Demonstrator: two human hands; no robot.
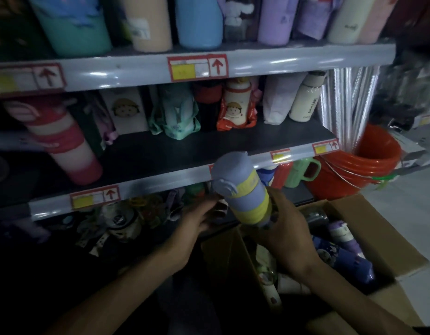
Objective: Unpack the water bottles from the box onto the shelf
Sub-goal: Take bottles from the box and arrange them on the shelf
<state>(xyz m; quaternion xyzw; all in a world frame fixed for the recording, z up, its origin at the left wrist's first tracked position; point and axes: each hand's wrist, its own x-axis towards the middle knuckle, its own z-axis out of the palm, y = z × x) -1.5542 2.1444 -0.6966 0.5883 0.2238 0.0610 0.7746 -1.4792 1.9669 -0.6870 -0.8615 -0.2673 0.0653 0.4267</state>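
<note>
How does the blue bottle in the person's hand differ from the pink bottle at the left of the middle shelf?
Colour: the blue bottle has yellow bands; the pink bottle has red bands. Place: the right hand grips the blue bottle in the air before the shelves; the pink bottle rests on the middle shelf, with no hand on it. Both share a banded shape and look tilted.

The light is dim. Grey-railed shelves (305, 59) with red-framed price tags (197, 67) fill the upper and left frame; an orange bucket (342, 176) stands on pale floor (413, 189) at right.
</note>
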